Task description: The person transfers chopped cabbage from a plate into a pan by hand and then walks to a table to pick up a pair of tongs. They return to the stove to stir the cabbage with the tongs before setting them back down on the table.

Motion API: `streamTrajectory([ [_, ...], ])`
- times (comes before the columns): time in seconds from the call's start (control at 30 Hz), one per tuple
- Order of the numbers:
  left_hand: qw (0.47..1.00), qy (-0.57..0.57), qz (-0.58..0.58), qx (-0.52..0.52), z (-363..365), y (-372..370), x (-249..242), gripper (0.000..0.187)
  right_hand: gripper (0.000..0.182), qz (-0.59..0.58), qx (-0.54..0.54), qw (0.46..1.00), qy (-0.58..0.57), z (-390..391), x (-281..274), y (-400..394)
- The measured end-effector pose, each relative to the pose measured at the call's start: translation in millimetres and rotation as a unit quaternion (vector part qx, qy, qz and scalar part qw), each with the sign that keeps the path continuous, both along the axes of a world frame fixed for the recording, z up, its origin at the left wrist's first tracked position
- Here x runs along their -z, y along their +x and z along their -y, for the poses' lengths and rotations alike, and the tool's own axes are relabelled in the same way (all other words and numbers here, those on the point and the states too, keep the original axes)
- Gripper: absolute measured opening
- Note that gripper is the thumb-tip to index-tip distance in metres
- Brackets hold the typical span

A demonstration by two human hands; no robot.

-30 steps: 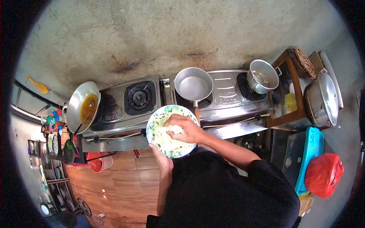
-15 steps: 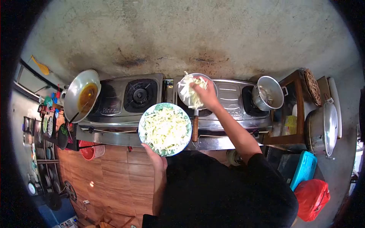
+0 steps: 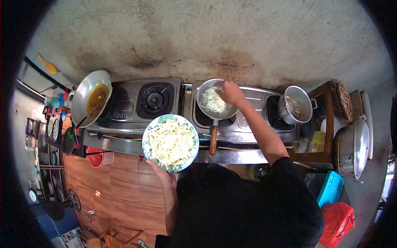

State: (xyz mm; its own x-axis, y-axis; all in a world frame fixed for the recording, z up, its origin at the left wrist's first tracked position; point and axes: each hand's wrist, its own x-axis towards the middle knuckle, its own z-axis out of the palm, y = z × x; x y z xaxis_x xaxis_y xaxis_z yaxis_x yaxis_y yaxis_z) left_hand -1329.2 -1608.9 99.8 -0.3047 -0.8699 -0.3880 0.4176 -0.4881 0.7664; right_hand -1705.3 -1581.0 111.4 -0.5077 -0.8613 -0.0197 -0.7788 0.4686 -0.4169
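Note:
My left hand (image 3: 165, 177) supports a green-and-white patterned plate (image 3: 195, 138) from below, thumb by its lower left rim. Pale shredded cabbage (image 3: 171, 142) is heaped on it. Over the right side of a small saucepan (image 3: 202, 87), my right hand (image 3: 232, 93) is curled with the fingers pointing down; what they hold, if anything, is hidden. More shredded cabbage (image 3: 215, 101) lies inside this pan. Its wooden handle (image 3: 213, 140) points toward me across the stove's front edge.
The saucepan sits on the right stove (image 3: 256, 134); a pot (image 3: 294, 105) stands at that stove's right end. To the left are another stove (image 3: 122, 115) and a large wok (image 3: 92, 97) holding brown liquid. A wooden cabinet (image 3: 327, 124) stands at the right.
A handful of cabbage has left my right hand and lies in the saucepan. That hand has shifted slightly to the right, while the plate has moved a little left in view.

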Motion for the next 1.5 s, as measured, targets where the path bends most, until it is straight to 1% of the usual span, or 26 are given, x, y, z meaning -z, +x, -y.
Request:
streamTrajectory([
  [0.07,1.0,-0.011,0.009,-0.009,2,3,2,0.079,0.023,0.006,-0.005,0.996,-0.089,-4,0,-10],
  [0.1,0.999,-0.024,0.015,-0.016,1,6,4,0.08,0.019,-0.007,0.001,0.994,-0.107,-9,-12,-2],
  [0.13,1.0,-0.02,0.019,-0.013,0,8,5,0.08,0.019,-0.004,0.004,0.995,-0.103,-13,-15,-2],
  [0.23,0.999,-0.032,0.027,-0.03,-1,16,11,0.083,0.015,0.036,0.026,0.97,-0.239,-22,-21,3],
  [0.27,0.999,-0.028,0.031,-0.031,1,17,14,0.083,0.015,0.04,0.026,0.971,-0.235,-26,-23,5],
  [0.33,0.998,-0.036,0.022,-0.052,2,23,17,0.084,0.018,0.103,0.016,0.925,-0.366,-39,-22,13],
  [0.4,0.998,-0.036,0.028,-0.053,1,28,13,0.084,0.018,0.085,0.079,0.913,-0.392,-60,-18,27],
  [0.43,0.996,-0.04,0.039,-0.062,0,30,9,0.084,0.014,0.157,0.124,0.88,-0.432,-71,-10,35],
  [0.53,0.996,-0.028,0.039,-0.08,-2,48,16,0.084,0.007,0.258,0.218,0.803,-0.491,-111,6,75],
  [0.57,0.995,-0.015,0.042,-0.09,-3,52,15,0.084,0.006,0.244,0.252,0.802,-0.484,-125,24,88],
  [0.63,0.994,0.008,0.042,-0.105,-3,63,21,0.083,0.006,0.294,0.319,0.742,-0.511,-150,71,117],
  [0.67,0.994,0.02,0.037,-0.102,-3,70,27,0.083,0.01,0.368,0.421,0.682,-0.472,-158,82,138],
  [0.7,0.994,0.03,0.027,-0.103,-8,75,37,0.083,0.013,0.414,0.413,0.676,-0.449,-182,130,145],
  [0.73,0.993,0.042,0.027,-0.109,-6,80,34,0.083,0.019,0.468,0.461,0.652,-0.379,-190,154,160],
  [0.77,0.994,0.061,0.017,-0.095,-4,85,30,0.082,0.027,0.585,0.489,0.573,-0.299,-189,152,179],
  [0.8,0.993,0.082,0.009,-0.081,-3,90,32,0.082,0.033,0.673,0.476,0.514,-0.235,-185,154,188],
  [0.87,0.989,0.125,0.006,-0.082,8,94,60,0.082,0.032,0.696,0.45,0.523,-0.198,-168,163,192],
  [0.97,0.983,0.171,-0.02,-0.058,24,88,107,0.082,0.043,0.699,0.437,0.51,-0.244,-153,186,167],
  [1.0,0.981,0.188,-0.025,-0.052,24,90,112,0.083,0.04,0.694,0.451,0.499,-0.256,-146,184,163],
  [1.07,0.974,0.218,-0.005,-0.062,29,86,101,0.082,0.034,0.669,0.476,0.51,-0.255,-149,198,146],
  [1.13,0.967,0.244,0.014,-0.071,26,91,105,0.082,0.03,0.648,0.498,0.519,-0.248,-140,184,147],
  [1.2,0.978,0.204,-0.033,-0.042,17,100,118,0.081,0.028,0.667,0.481,0.502,-0.268,-143,180,142],
  [1.33,0.983,0.18,-0.019,-0.033,12,101,123,0.081,0.027,0.681,0.442,0.502,-0.298,-161,189,119],
  [1.4,0.963,0.25,-0.016,-0.1,13,97,116,0.08,0.027,0.69,0.423,0.502,-0.306,-167,191,110],
  [1.43,0.963,0.251,-0.018,-0.099,13,97,117,0.08,0.026,0.651,0.458,0.528,-0.296,-167,189,110],
  [1.5,0.964,0.248,-0.027,-0.087,13,99,119,0.079,0.025,0.624,0.485,0.538,-0.294,-170,193,105],
])
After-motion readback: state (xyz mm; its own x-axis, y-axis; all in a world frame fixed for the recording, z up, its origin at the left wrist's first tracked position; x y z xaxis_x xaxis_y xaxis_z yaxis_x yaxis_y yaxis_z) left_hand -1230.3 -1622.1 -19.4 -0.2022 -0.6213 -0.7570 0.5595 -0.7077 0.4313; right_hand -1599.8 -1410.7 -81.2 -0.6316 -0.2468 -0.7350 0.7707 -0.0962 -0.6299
